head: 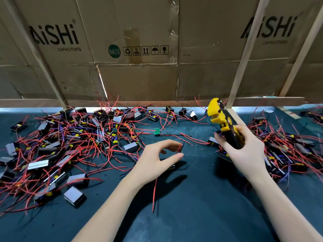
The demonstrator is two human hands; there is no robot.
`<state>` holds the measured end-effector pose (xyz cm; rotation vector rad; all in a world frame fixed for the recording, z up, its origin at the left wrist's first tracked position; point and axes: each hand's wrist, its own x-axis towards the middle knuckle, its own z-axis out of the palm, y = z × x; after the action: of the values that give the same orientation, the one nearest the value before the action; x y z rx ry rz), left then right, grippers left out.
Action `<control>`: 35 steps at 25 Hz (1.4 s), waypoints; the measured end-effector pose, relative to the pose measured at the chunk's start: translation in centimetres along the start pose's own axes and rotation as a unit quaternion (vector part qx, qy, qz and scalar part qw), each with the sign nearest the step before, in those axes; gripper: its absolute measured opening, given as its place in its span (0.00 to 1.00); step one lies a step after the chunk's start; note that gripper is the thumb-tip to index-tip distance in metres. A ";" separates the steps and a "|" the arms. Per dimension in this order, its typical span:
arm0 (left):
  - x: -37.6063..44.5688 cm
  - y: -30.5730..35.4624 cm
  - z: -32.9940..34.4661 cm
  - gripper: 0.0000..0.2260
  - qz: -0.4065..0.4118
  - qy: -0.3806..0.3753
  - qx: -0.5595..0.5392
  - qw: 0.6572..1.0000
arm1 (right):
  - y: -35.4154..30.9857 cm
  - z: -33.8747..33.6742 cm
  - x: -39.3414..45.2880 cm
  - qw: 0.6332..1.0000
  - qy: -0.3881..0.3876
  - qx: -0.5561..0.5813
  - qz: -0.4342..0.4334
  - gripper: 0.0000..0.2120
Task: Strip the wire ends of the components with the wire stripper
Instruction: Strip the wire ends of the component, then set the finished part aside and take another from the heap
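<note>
Wire stripper raised in the right hand, left hand hovering over a red wire.

The right hand (244, 149) grips the yellow wire stripper (222, 119) by its handles, head tilted up and left. The left hand (157, 159), fingers loosely curved, holds nothing; a red wire (180, 147) lies just beyond its fingertips. Piles of components (73, 142) flank the dark mat (192, 198).

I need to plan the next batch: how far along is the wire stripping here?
Done cannot be judged; stripped ends are too small to see. In hand: the right hand grips the yellow wire stripper, and the left hand reaches for a red wire. Left: likely the big left pile; the right pile is unclear.
</note>
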<state>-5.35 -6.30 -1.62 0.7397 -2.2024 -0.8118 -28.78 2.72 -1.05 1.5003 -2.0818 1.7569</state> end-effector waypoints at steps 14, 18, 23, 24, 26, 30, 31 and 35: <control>-0.1 -0.6 1.1 0.11 -0.075 -0.084 -0.178 0.978 | 1.2 1.6 -0.9 0.915 0.006 -0.380 -0.135 0.27; -0.1 -0.3 1.0 0.13 -0.069 -0.088 -0.137 0.984 | 0.7 2.0 -1.1 0.920 -0.002 -0.365 -0.146 0.26; -0.1 -0.4 1.2 0.13 -0.082 -0.057 -0.104 0.990 | 0.6 1.9 -1.2 0.917 -0.016 -0.368 -0.153 0.28; -0.1 -0.4 1.2 0.12 -0.085 -0.050 -0.101 0.990 | 0.6 1.9 -1.2 0.917 -0.018 -0.367 -0.153 0.29; 0.0 -0.5 1.2 0.12 -0.090 -0.041 -0.105 0.990 | 0.5 1.9 -1.2 0.920 -0.021 -0.360 -0.155 0.29; 0.1 -1.1 1.2 0.13 -0.092 -0.042 -0.099 0.990 | 0.3 2.0 -1.2 0.920 -0.028 -0.355 -0.164 0.28; 0.1 -1.2 1.2 0.13 -0.092 -0.041 -0.096 0.990 | 0.3 2.0 -1.2 0.919 -0.030 -0.357 -0.166 0.28; 0.1 -1.2 1.1 0.13 -0.091 -0.046 -0.091 0.991 | 0.4 1.7 -1.1 0.918 -0.032 -0.355 -0.175 0.26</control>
<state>-5.91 -6.74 -3.09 0.8356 -2.1273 -1.1436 -27.54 2.10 -2.60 1.5478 -1.9775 0.7091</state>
